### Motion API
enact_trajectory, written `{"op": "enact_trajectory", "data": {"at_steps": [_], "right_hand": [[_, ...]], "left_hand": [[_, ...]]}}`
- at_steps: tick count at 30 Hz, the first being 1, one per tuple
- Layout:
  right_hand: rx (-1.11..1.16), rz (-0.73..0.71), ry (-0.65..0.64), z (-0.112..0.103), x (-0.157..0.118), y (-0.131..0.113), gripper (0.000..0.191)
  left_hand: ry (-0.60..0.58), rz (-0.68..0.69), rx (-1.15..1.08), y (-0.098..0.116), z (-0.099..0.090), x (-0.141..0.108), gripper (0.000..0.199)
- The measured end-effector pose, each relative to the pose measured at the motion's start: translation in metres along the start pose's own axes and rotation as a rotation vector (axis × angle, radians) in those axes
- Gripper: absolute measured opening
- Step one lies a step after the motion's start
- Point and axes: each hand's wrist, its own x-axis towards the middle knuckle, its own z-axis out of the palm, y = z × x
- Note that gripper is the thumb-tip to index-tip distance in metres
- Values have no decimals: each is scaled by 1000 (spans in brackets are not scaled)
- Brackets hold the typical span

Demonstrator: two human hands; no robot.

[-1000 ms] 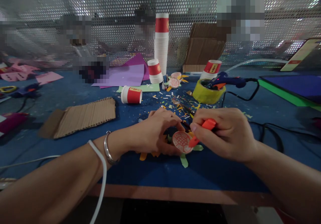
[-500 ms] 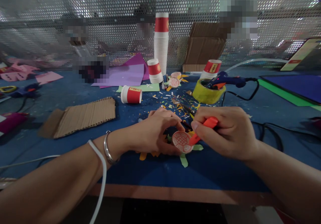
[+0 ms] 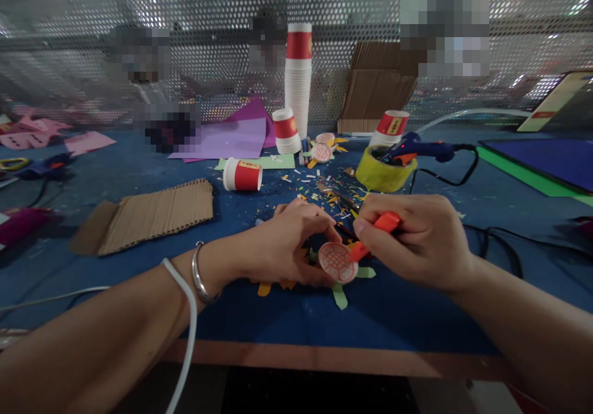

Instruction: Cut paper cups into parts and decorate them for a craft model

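My left hand (image 3: 296, 244) is closed around the edge of a round white paper disc (image 3: 338, 262), perhaps a cup's base, drawn over with red-orange grid lines. Green paper strips (image 3: 340, 296) stick out beneath it, and orange paper pieces (image 3: 264, 288) show under my left hand. Between the thumb and fingers of my right hand (image 3: 414, 241) is an orange-red marker (image 3: 376, 236), its lower end at the disc's upper right edge. My fingers hide part of whatever lies under the disc.
Paper scraps (image 3: 324, 191) litter the table beyond my hands. A tipped paper cup (image 3: 243, 175), corrugated cardboard (image 3: 157, 216) and a tall cup stack (image 3: 298, 86) stand around. At right, a blue glue gun (image 3: 421, 148) rests on a yellow tape roll (image 3: 386, 173); black cables (image 3: 504, 247) trail nearby.
My right hand and the marker have shifted slightly up and left, uncovering a little more of the disc's edge. My left hand and the disc stay put.
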Motion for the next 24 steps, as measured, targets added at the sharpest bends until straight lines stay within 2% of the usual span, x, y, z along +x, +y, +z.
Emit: {"op": "enact_trajectory", "data": {"at_steps": [19,24], "right_hand": [[-65,60,29,1,0,2,23],[-130,12,42,-2,-1,-1,24]], "left_hand": [[-3,-13,-8,-1,-1,-2,48],[6,0,11,0,0,-1,48]]}}
